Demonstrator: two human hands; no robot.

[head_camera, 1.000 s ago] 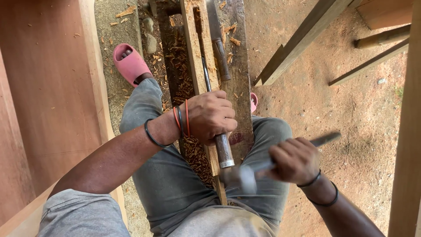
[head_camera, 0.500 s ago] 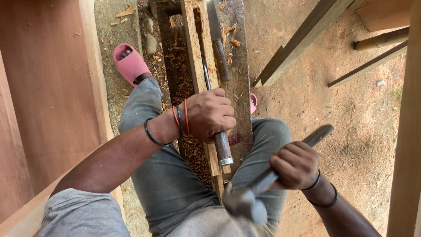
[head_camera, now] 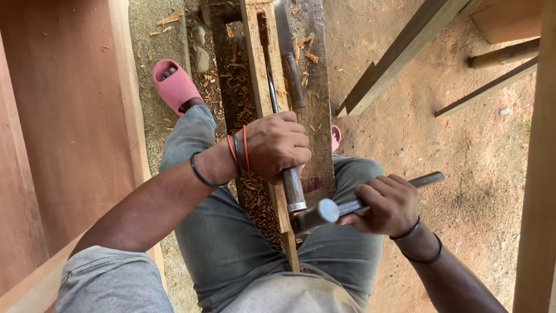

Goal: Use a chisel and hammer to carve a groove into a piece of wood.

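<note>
- I see my left hand (head_camera: 277, 146) wrapped tight around the chisel (head_camera: 289, 179), fist shut on its handle, just above the metal ring at the butt end.
- The chisel's long axis runs nearly up and down in the view, along the pale wooden strip (head_camera: 262, 87); its blade points away from me into the strip, its butt towards my lap.
- My right hand (head_camera: 385, 203) grips the hammer (head_camera: 341, 207) by its shaft, fingers fully curled; the shaft lies almost crosswise to the strip.
- The hammer head sits right at the chisel's butt, touching or nearly so.
- Half a second ago the hammer head hung lower, nearer my lap; it has since come up to the butt.
- The left hand has not shifted on the strip.
- Wood chips (head_camera: 258, 197) lie beside the strip; a pink sandal (head_camera: 174, 87) sits left of it.
</note>
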